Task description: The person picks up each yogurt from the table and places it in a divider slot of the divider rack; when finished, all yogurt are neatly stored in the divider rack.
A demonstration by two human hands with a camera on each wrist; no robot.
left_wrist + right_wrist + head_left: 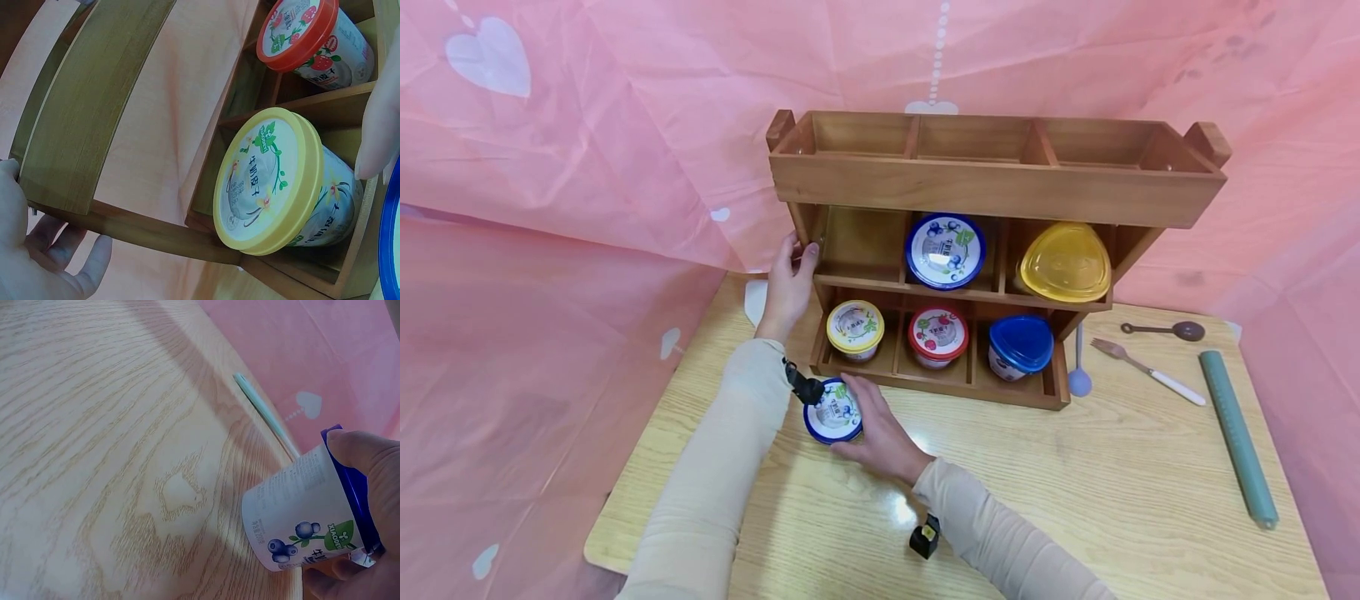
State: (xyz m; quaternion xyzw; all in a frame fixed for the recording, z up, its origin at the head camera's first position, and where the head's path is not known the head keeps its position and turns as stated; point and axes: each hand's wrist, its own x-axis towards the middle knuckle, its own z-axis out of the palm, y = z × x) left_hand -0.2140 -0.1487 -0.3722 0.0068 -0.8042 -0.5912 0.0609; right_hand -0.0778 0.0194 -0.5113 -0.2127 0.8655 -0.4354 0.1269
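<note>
My right hand [883, 433] grips a tub with a blue rim and blueberry pictures [838, 412] by its lid, in front of the rack's lower left corner. In the right wrist view the white side of this tub [300, 512] shows. At the rack's left side my left hand [790, 287] holds the wooden rack [992, 187], thumb in front and fingers round the side panel. Below it, a yellow-lidded tub [855, 327], a red-lidded strawberry tub [937, 333] and a blue-lidded tub [1021, 346] sit in the bottom compartments.
On the middle shelf stand another blueberry tub [945, 252] and a yellow-lidded tub [1066, 262]. Right of the rack lie a light blue spoon [1079, 381], a dark spoon [1187, 331], a fork [1150, 371] and a green cylinder [1237, 437]. Pink cloth [625, 167] hangs behind.
</note>
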